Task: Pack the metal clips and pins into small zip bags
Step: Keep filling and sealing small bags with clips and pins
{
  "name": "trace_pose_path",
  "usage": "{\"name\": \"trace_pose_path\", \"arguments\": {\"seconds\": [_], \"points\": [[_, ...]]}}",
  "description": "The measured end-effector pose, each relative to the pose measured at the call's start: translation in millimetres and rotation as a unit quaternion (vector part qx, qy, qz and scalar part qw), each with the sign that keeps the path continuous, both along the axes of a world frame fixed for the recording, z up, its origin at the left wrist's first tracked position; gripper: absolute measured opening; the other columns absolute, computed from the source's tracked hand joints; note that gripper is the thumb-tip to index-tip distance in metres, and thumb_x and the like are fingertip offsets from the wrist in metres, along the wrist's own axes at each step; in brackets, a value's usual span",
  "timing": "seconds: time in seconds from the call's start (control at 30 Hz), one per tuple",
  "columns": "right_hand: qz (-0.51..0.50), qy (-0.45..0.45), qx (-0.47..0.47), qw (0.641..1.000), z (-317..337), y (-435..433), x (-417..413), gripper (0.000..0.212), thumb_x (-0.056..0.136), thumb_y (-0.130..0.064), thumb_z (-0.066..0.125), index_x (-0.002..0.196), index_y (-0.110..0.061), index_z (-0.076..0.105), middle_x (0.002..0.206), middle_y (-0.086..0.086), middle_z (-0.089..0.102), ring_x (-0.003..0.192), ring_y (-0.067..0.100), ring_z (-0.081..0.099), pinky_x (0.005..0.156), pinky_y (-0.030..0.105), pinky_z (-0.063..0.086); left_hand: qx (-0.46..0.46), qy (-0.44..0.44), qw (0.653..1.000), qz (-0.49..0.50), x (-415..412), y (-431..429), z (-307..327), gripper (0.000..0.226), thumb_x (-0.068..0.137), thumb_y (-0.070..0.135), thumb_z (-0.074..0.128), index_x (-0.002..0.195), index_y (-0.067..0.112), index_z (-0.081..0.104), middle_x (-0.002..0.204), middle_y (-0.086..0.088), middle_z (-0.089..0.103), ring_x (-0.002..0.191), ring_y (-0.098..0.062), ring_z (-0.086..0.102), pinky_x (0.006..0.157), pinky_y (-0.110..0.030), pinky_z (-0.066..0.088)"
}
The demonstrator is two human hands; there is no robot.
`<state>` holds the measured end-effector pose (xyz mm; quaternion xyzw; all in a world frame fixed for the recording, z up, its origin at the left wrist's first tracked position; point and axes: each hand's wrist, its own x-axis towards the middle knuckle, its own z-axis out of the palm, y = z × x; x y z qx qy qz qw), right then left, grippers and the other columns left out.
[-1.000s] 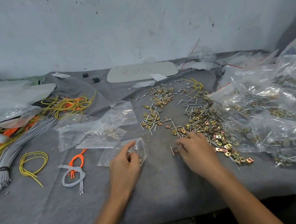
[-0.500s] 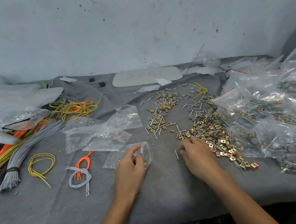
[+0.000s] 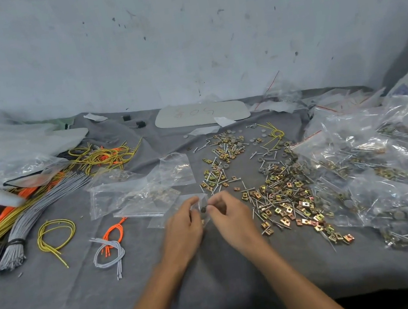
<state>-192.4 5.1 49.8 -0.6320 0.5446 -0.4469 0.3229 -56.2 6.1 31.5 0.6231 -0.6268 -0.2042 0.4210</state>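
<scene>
Now that the right hand [image 3: 229, 211] has come off the pile [image 3: 284, 195] and met the left hand [image 3: 182, 224], I've got a small clip [image 3: 203, 209] pinched in its fingertips at the mouth of the bag [image 3: 158, 221], which the left hand grips. Half a second back it was picking at the pile to its right, so this piece looks ready to drop in

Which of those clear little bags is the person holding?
The small bag in the left hand, nearest the person; the other flat bags lie untouched behind it.
</scene>
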Motion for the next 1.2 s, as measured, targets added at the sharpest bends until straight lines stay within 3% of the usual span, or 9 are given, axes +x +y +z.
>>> {"name": "trace_pose_path", "arguments": {"seconds": [0.1,0.33,0.43,0.5,0.6,0.7,0.87,0.97,1.2], "points": [[-0.017,-0.036,0.033,0.999,-9.2,-1.5,11.7,0.011,0.091,-0.015,0.064,0.090,-0.026,0.063,0.085,-0.009,0.069,0.079,-0.004,0.062,0.070,0.009,0.044,0.009,-0.016,1.000,0.004,0.9,-3.2,-2.0,0.034,0.102,0.019,0.046,0.131,0.027,0.062,0.121,0.003,0.071,0.113,-0.017,0.064,0.090,-0.024,0.044],[-0.032,-0.023,-0.004,0.999,-22.6,-2.9,12.8,0.015,0.088,-0.014,0.066,0.089,-0.028,0.063,0.082,-0.010,0.067,0.078,-0.003,0.061,0.070,0.009,0.044,0.010,-0.035,0.999,-0.007,3.6,-6.9,-0.3,0.034,0.102,0.018,0.045,0.131,0.023,0.063,0.125,-0.001,0.070,0.117,-0.022,0.063,0.100,-0.036,0.048],[-0.034,-0.001,-0.014,0.999,-25.7,-4.4,14.3,0.018,0.088,-0.016,0.067,0.086,-0.033,0.060,0.080,-0.012,0.067,0.078,-0.002,0.061,0.070,0.012,0.045,0.009,0.005,1.000,-0.006,3.1,-4.9,0.4,0.034,0.101,0.014,0.047,0.127,0.022,0.066,0.114,-0.001,0.074,0.106,-0.017,0.066,0.095,-0.034,0.050],[-0.041,-0.024,-0.013,0.999,-27.3,-5.8,13.8,0.017,0.088,-0.015,0.067,0.088,-0.031,0.061,0.082,-0.011,0.068,0.078,-0.001,0.062,0.072,0.014,0.048,0.015,0.074,0.997,-0.003,3.7,-1.8,-0.6,0.033,0.101,0.011,0.047,0.123,0.021,0.068,0.098,-0.010,0.075,0.092,-0.025,0.069,0.088,-0.040,0.054],[-0.040,-0.072,-0.005,0.997,-28.8,-8.0,9.8,0.019,0.089,-0.013,0.066,0.101,-0.028,0.068,0.091,-0.013,0.071,0.084,-0.001,0.065,0.077,0.015,0.050,0.023,0.123,0.992,-0.001,5.9,0.0,-1.5,0.033,0.100,0.008,0.046,0.120,0.021,0.070,0.098,-0.021,0.072,0.081,-0.029,0.064,0.087,-0.048,0.053],[-0.031,-0.068,0.000,0.997,-30.8,-10.0,8.3,0.027,0.091,-0.012,0.064,0.113,-0.025,0.072,0.101,-0.011,0.071,0.088,0.001,0.065,0.084,0.021,0.053,0.023,0.117,0.993,-0.002,4.1,1.8,0.5,0.034,0.100,0.007,0.046,0.118,0.019,0.070,0.098,-0.019,0.073,0.092,-0.035,0.067,0.089,-0.050,0.053],[-0.024,-0.065,-0.011,0.998,-34.7,-9.6,10.5,0.020,0.090,-0.012,0.066,0.104,-0.025,0.072,0.093,-0.012,0.072,0.085,0.002,0.065,0.082,0.028,0.055,0.023,0.115,0.993,0.006,3.6,4.1,-0.4,0.033,0.099,0.006,0.045,0.116,0.019,0.070,0.091,-0.021,0.072,0.090,-0.040,0.067,0.085,-0.053,0.054],[-0.015,-0.074,-0.009,0.997,-36.0,-10.6,10.9,0.018,0.089,-0.013,0.066,0.100,-0.025,0.071,0.090,-0.013,0.073,0.085,0.003,0.067,0.081,0.030,0.056,0.020,0.115,0.993,0.005,0.8,6.5,3.2,0.032,0.095,0.019,0.044,0.113,0.024,0.069,0.089,-0.021,0.072,0.089,-0.039,0.067,0.085,-0.054,0.054],[-0.029,-0.188,0.013,0.982,-38.6,-14.5,6.3,0.023,0.091,-0.010,0.062,0.096,-0.031,0.069,0.094,-0.020,0.071,0.090,-0.001,0.066,0.077,0.011,0.047,0.039,0.126,0.991,0.013,1.5,10.0,7.4,0.037,0.086,0.032,0.040,0.110,0.030,0.068,0.090,-0.015,0.073,0.091,-0.036,0.067,0.085,-0.053,0.055]]}}
